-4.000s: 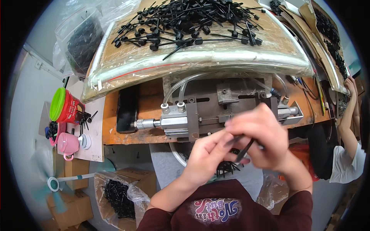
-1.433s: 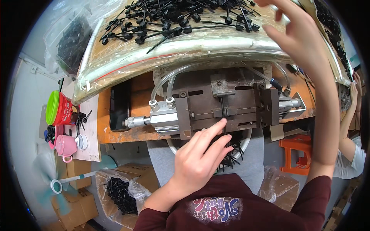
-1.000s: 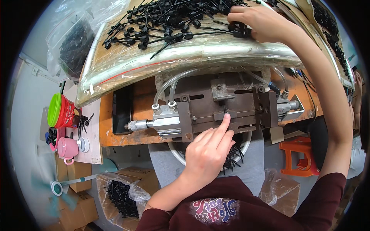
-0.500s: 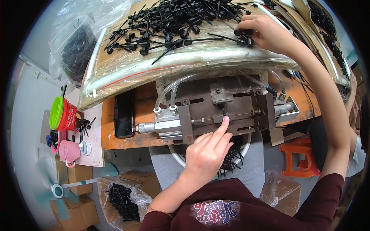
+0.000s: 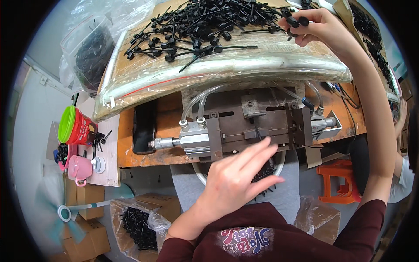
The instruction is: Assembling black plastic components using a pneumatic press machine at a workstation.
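Note:
My left hand (image 5: 238, 172) hovers at the near side of a brown metal clamping fixture (image 5: 233, 120), open, its fingers spread apart. A thin black rod-like part (image 5: 258, 132) lies at the middle block of the fixture, just beyond the fingertips. Up at the right edge of the cardboard tray, my right hand (image 5: 321, 30) is closed on several black plastic parts with round, ribbed heads (image 5: 293, 22). Beside it, a large heap of similar black stemmed parts (image 5: 205, 26) covers the tray.
Air cylinders (image 5: 194, 139) with clear hoses flank the fixture on an orange bench (image 5: 126, 150). A white-rimmed basket (image 5: 200, 174) of black parts rests on my lap. At left stand a red tub (image 5: 83, 126), a pink cup (image 5: 80, 168) and a fan (image 5: 64, 214). An orange stool (image 5: 334, 181) is at right.
My right hand has lifted black parts off the tray edge and moved right. My left index finger has come off the fixture's middle, and that hand has opened and shifted slightly rightward.

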A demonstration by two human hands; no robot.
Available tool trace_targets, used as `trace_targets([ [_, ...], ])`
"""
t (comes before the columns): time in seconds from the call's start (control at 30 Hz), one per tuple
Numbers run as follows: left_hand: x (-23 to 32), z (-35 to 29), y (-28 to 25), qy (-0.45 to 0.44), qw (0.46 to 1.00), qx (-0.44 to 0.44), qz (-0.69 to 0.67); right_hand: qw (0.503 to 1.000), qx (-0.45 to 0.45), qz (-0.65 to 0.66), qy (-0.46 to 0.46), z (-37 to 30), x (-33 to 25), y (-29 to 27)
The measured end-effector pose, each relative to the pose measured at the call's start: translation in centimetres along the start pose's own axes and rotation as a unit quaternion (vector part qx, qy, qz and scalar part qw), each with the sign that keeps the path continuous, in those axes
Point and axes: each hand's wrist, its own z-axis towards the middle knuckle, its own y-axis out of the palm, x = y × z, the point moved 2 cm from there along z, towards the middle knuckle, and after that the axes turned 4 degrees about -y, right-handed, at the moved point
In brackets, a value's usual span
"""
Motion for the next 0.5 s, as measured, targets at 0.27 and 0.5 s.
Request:
trace_targets([
  [0.27, -2.1, 11.6, 0.5, -0.035, 0.945, 0.221, -0.241, 0.997, 0.007, 0.069, -0.040, -1.9, -3.5, 4.0],
  [0.5, -1.2, 9.1, -2.4, 0.050, 0.970, 0.235, -0.032, 0.982, 0.088, -0.035, -0.166, -4.4, -3.3, 3.6],
])
